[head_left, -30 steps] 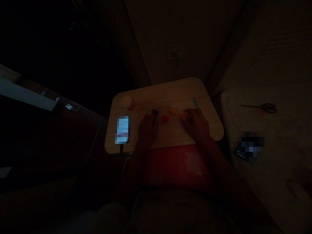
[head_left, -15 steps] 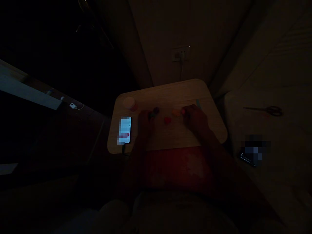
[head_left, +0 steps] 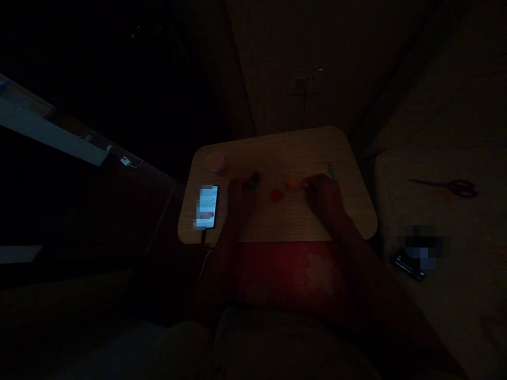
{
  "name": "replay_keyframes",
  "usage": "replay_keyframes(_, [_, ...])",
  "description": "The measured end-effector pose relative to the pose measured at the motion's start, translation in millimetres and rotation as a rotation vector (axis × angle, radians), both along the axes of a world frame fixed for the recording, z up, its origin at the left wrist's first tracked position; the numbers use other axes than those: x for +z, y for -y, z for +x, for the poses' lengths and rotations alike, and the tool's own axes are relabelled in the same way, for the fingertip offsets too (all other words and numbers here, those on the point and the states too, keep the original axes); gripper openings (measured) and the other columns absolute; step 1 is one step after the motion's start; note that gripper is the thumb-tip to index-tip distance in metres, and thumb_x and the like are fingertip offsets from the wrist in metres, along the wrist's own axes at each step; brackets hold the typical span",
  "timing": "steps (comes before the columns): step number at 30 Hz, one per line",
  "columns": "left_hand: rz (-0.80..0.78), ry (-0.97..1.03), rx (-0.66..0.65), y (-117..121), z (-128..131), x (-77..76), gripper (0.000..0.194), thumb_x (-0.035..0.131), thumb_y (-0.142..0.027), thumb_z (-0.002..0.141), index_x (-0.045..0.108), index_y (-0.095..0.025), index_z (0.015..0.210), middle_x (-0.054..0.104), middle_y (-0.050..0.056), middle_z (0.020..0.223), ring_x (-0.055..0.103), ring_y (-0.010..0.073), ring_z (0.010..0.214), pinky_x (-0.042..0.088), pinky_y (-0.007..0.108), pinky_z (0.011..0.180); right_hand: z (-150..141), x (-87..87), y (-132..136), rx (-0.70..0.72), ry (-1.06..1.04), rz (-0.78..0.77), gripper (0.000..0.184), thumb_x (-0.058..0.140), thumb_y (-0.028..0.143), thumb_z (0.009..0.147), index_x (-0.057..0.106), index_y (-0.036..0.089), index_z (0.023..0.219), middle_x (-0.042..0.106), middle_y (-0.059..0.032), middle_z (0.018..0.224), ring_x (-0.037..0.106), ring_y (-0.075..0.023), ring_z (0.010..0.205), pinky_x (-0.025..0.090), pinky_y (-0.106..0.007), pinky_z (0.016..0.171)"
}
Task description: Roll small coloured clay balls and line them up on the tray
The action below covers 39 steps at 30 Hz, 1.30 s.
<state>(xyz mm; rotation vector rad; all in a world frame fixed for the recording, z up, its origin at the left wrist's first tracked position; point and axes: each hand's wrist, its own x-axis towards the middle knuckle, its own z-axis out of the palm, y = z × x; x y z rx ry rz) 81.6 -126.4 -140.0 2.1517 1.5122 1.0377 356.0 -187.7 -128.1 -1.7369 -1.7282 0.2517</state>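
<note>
The scene is very dark. My right hand (head_left: 325, 196) has its fingertips pinched on a small pinkish-red lump (head_left: 304, 186), held just above or on the small wooden table (head_left: 277, 227). Left of it lies an orange lump (head_left: 292, 183), and a red lump (head_left: 277, 195) sits between my hands. My left hand (head_left: 240, 200) rests on the table with thumb and fingers apart, beside a green lump (head_left: 252, 184); whether it touches the lump is hard to tell. A dark purple lump (head_left: 255, 176) adjoins the green one. The lumps look like modelling clay.
A lit phone (head_left: 207, 207) with a cable lies at the table's left, below a pale tub (head_left: 217, 163). A teal strip (head_left: 331, 170) lies beyond my right hand. Scissors (head_left: 455, 187) and a dark device (head_left: 410, 264) lie on the surface to the right.
The view has shifted slightly, moving the scene a little to the right. The green lump shows more clearly beside my left hand. My right hand keeps its pinch on the pinkish-red lump.
</note>
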Motion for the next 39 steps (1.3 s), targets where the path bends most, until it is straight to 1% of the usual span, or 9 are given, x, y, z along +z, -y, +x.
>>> replay_keyframes(9, [-0.007, 0.104, -0.020, 6, -1, 6.7, 0.029, 0.066, -0.020, 0.089, 0.055, -0.024, 0.116, 0.061, 0.010, 0.117, 0.061, 0.0233, 0.110, 0.053, 0.043, 0.100, 2, -2.5, 6, -0.008, -0.119, 0.049, 0.027, 0.059, 0.034, 0.096, 0.078, 0.015, 0.099, 0.077, -0.0164, 0.100, 0.070, -0.0313, 0.092, 0.055, -0.047, 0.086])
replay_keyframes(14, [0.094, 0.067, -0.013, 12, -5, 14.7, 0.022, 0.059, -0.034, 0.096, 0.058, -0.026, 0.116, 0.061, 0.011, 0.118, 0.061, 0.0261, 0.113, 0.054, 0.047, 0.099, -1, 0.4, 12, -0.039, -0.219, 0.081, 0.024, 0.062, 0.034, 0.093, 0.074, 0.018, 0.106, 0.074, -0.0154, 0.103, 0.069, -0.0301, 0.094, 0.056, -0.048, 0.087])
replay_keyframes(18, [0.108, -0.135, -0.164, 22, -1, 20.2, 0.025, 0.056, -0.038, 0.096, 0.065, -0.024, 0.114, 0.063, 0.012, 0.120, 0.059, 0.0300, 0.118, 0.050, 0.052, 0.104, -3, 0.2, 13, -0.050, -0.223, 0.084, 0.024, 0.059, 0.032, 0.094, 0.072, 0.018, 0.110, 0.071, -0.0173, 0.107, 0.066, -0.0317, 0.101, 0.055, -0.051, 0.092])
replay_keyframes(20, [0.054, -0.212, -0.286, 26, 6, 20.7, 0.031, 0.061, -0.038, 0.094, 0.065, -0.022, 0.121, 0.062, 0.014, 0.126, 0.059, 0.0318, 0.122, 0.049, 0.053, 0.107, -1, -1.4, 14, -0.063, -0.221, 0.083, 0.023, 0.059, 0.031, 0.093, 0.072, 0.018, 0.108, 0.070, -0.0172, 0.106, 0.065, -0.0321, 0.102, 0.054, -0.052, 0.093])
replay_keyframes(23, [0.000, -0.238, -0.422, 28, 20, 19.1, 0.040, 0.063, -0.039, 0.095, 0.063, -0.022, 0.131, 0.061, 0.016, 0.132, 0.059, 0.0316, 0.126, 0.050, 0.050, 0.109, 1, -4.8, 14, -0.065, -0.213, 0.074, 0.027, 0.063, 0.030, 0.088, 0.070, 0.018, 0.111, 0.070, -0.0167, 0.107, 0.064, -0.0326, 0.103, 0.053, -0.053, 0.093])
replay_keyframes(29, [-0.051, -0.186, -0.475, 26, 33, 18.8, 0.026, 0.053, -0.031, 0.103, 0.069, -0.023, 0.123, 0.065, 0.011, 0.121, 0.064, 0.0240, 0.115, 0.054, 0.043, 0.104, 0, -8.4, 12, -0.088, -0.196, 0.072, 0.031, 0.061, 0.027, 0.087, 0.069, 0.017, 0.116, 0.068, -0.0174, 0.111, 0.063, -0.0319, 0.104, 0.054, -0.052, 0.095])
replay_keyframes(34, [-0.086, -0.191, -0.443, 21, 39, 20.0, 0.030, 0.059, -0.028, 0.100, 0.065, -0.021, 0.129, 0.062, 0.012, 0.127, 0.060, 0.0263, 0.120, 0.051, 0.046, 0.109, -3, -7.0, 10, -0.098, -0.185, 0.067, 0.043, 0.066, 0.027, 0.083, 0.069, 0.014, 0.124, 0.065, -0.0178, 0.112, 0.063, -0.0320, 0.105, 0.054, -0.050, 0.097])
replay_keyframes(35, [-0.091, -0.182, -0.448, 20, 41, 19.2, 0.030, 0.059, -0.026, 0.100, 0.065, -0.021, 0.129, 0.063, 0.012, 0.126, 0.060, 0.0264, 0.120, 0.051, 0.046, 0.109, -4, -6.4, 10, -0.116, -0.179, 0.068, 0.043, 0.066, 0.028, 0.083, 0.069, 0.015, 0.124, 0.064, -0.0173, 0.112, 0.063, -0.0321, 0.105, 0.054, -0.050, 0.097])
replay_keyframes(39, [-0.076, -0.126, -0.472, 15, 55, 12.5, 0.023, 0.054, -0.025, 0.102, 0.069, -0.019, 0.118, 0.066, 0.011, 0.115, 0.062, 0.0255, 0.110, 0.053, 0.045, 0.103, -5, -5.9, 10, -0.045, -0.158, 0.054, 0.050, 0.068, 0.030, 0.082, 0.066, 0.018, 0.131, 0.059, -0.0173, 0.123, 0.062, -0.0329, 0.112, 0.055, -0.050, 0.099])
